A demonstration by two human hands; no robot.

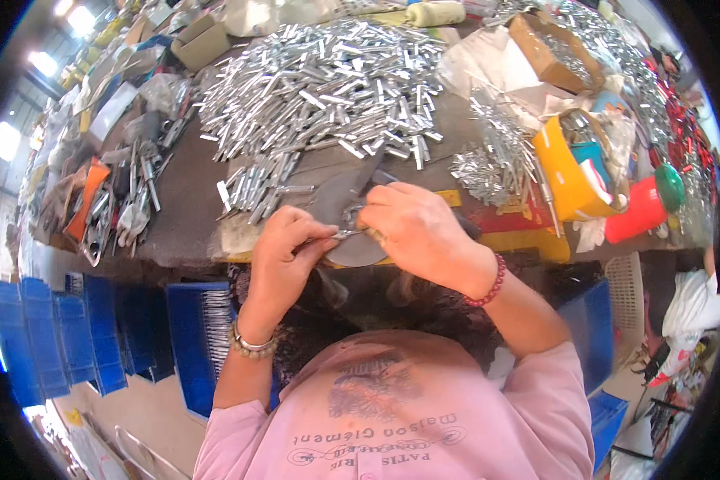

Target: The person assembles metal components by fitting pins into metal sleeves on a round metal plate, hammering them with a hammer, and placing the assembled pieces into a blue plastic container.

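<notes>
My left hand (286, 250) pinches a small shiny metal part (343, 234) between thumb and fingertips, just above the bench's front edge. Close beside it, my right hand (420, 232) is closed with its fingers bent toward the same part; what lies inside its fingers is hidden. Beneath both hands is a dark grey rounded plate (357, 253). Beyond them a large heap of silver metal pieces (320, 96), short and rod-like, spreads over the bench, with its loose near end (264, 182) reaching toward my left hand.
Right of the hands lie a heap of thin metal parts (496, 164), a yellow container (564, 172) and a red jar with a green lid (644, 208). Tools with an orange handle (88, 196) lie left. A blue bin (186, 344) with metal rods stands below the bench.
</notes>
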